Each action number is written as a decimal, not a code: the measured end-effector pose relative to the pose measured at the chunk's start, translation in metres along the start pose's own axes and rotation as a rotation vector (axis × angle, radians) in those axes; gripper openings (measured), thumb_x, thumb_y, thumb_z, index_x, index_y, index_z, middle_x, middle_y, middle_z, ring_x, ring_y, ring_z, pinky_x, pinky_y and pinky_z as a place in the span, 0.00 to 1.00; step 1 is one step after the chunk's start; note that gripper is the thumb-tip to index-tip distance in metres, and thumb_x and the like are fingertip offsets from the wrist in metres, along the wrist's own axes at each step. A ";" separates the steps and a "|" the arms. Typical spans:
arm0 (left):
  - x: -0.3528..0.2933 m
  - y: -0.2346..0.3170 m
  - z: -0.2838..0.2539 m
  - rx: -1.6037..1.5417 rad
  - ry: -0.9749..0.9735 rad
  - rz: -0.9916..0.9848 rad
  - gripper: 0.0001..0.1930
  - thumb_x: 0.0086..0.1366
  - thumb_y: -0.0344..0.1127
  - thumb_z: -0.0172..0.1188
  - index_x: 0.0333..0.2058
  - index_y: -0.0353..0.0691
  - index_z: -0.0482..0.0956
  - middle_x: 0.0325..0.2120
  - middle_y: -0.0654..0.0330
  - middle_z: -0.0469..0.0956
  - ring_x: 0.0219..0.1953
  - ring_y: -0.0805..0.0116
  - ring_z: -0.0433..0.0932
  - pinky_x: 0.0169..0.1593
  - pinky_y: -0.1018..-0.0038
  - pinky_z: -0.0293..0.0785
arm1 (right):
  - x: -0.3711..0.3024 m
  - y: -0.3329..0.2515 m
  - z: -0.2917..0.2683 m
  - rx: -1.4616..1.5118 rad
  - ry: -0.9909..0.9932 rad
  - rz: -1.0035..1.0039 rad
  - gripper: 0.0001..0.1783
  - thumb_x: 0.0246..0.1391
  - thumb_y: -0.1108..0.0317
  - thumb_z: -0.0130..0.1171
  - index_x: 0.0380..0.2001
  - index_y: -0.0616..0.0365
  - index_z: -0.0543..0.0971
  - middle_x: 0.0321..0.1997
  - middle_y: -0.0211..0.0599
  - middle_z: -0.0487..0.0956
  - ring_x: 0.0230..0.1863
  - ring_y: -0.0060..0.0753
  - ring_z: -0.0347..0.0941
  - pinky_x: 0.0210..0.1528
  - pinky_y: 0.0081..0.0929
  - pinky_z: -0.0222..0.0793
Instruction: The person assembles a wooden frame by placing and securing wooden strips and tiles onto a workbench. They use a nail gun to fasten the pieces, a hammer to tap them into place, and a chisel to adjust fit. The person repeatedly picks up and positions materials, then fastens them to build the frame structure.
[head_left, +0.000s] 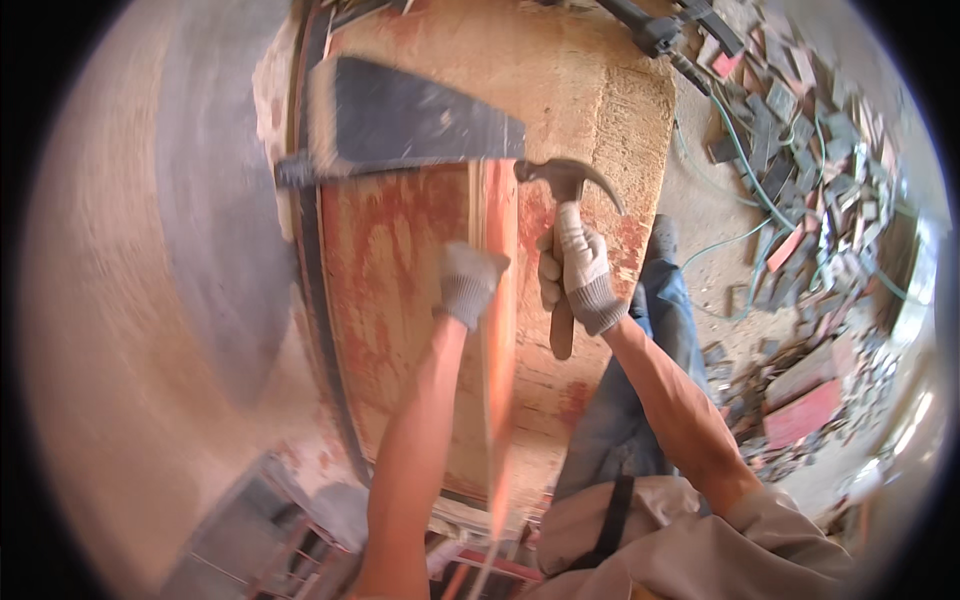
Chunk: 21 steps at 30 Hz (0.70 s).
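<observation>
My right hand point(580, 262), in a pale knit glove, is closed round the wooden handle of a claw hammer point(563, 180). The hammer stands with its head away from me and its curved claw to the right. My gloved left hand point(470, 282) is blurred and closed at the edge of a long, narrow wooden strip point(499, 225); its fingertips are hidden. The strip runs from near my body to a dark, tapered flat piece point(420, 115), which lies across a worn board point(390, 260) stained red.
Dark broken pieces point(770, 130) are heaped on the floor at the right, with a thin green hose point(745, 150) among them. A black tool point(655, 35) lies at the far edge. My leg point(670, 310) is beside the board; a wall point(215, 190) rises at left.
</observation>
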<state>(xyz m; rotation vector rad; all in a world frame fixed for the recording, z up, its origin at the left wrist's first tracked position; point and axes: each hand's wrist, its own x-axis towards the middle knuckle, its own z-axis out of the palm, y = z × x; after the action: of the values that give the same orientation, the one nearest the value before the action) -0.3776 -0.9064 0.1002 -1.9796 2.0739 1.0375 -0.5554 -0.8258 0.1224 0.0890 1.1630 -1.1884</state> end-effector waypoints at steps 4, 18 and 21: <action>-0.003 0.011 0.004 -0.033 -0.003 -0.179 0.13 0.57 0.37 0.70 0.19 0.40 0.79 0.16 0.61 0.76 0.21 0.64 0.76 0.29 0.62 0.76 | -0.008 -0.013 0.004 -0.047 -0.106 0.005 0.39 0.70 0.26 0.44 0.35 0.57 0.73 0.16 0.28 0.67 0.10 0.28 0.63 0.12 0.31 0.65; 0.008 0.026 -0.005 -0.033 -0.029 -0.005 0.11 0.64 0.39 0.60 0.30 0.41 0.89 0.29 0.47 0.87 0.35 0.47 0.87 0.40 0.57 0.82 | -0.019 -0.056 -0.045 -0.551 0.015 0.159 0.25 0.67 0.42 0.60 0.34 0.54 0.74 0.20 0.23 0.67 0.18 0.25 0.66 0.20 0.29 0.66; 0.025 0.033 0.002 -0.068 -0.007 0.042 0.13 0.65 0.43 0.63 0.32 0.41 0.89 0.32 0.51 0.88 0.37 0.50 0.87 0.41 0.57 0.82 | -0.003 -0.076 -0.085 -0.924 -0.088 -0.017 0.17 0.64 0.53 0.60 0.31 0.56 0.77 0.21 0.22 0.68 0.20 0.22 0.66 0.21 0.27 0.64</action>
<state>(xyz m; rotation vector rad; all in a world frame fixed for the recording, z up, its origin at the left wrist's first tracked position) -0.4118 -0.9288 0.0998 -1.9685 2.1128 1.1360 -0.6679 -0.8061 0.1223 -0.6645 1.5280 -0.5685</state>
